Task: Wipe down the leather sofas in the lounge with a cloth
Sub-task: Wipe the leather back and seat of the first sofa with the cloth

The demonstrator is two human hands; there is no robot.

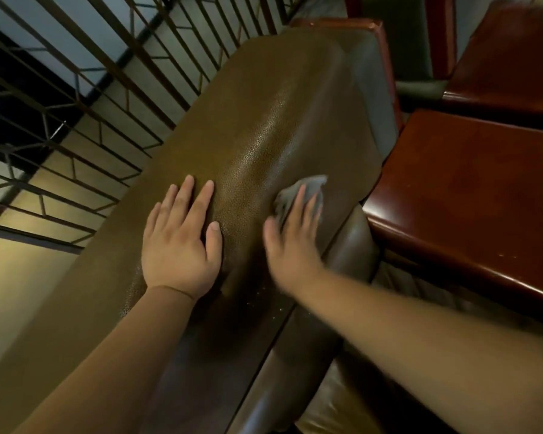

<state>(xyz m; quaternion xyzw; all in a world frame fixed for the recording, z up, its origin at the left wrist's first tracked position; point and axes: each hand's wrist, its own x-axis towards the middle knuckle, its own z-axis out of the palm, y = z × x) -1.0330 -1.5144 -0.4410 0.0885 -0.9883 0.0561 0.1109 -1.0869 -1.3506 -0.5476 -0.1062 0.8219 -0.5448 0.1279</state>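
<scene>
Leather, olive-brown and pebbled, covers the broad top of the sofa back (264, 126), which runs from seven o'clock up to one o'clock across the view. Both hands are on it, apart from each other with a bare strip of leather between them. The left hand (182, 242) lies flat at about nine o'clock of centre, fingers straight and spread, palm pressing down and holding nothing. The right hand (295, 236), at about three o'clock of centre, presses a small grey cloth (308, 189) against the leather; its fingers lie fairly straight over the cloth, which bunches out past the fingertips toward one o'clock. That hand is blurred, so how tightly it holds the cloth I cannot tell.

Beyond the cloth, at three o'clock, sits a polished reddish wood armrest (470, 195), with more of the same wood at one o'clock. A dark metal lattice screen (76, 89) fills the ten o'clock side.

The step looks to be a wipe along the crest and down the seat-side slope. To do it well, I would keep the flat hand as a brace, spread the cloth so more of it meets the grain, and work in overlapping passes. The small pale specks (273, 303) near five o'clock of the left wrist want a pass. The seam beside the lower cushion (336, 277) would trap dust, so I would press a cloth edge into it.
</scene>
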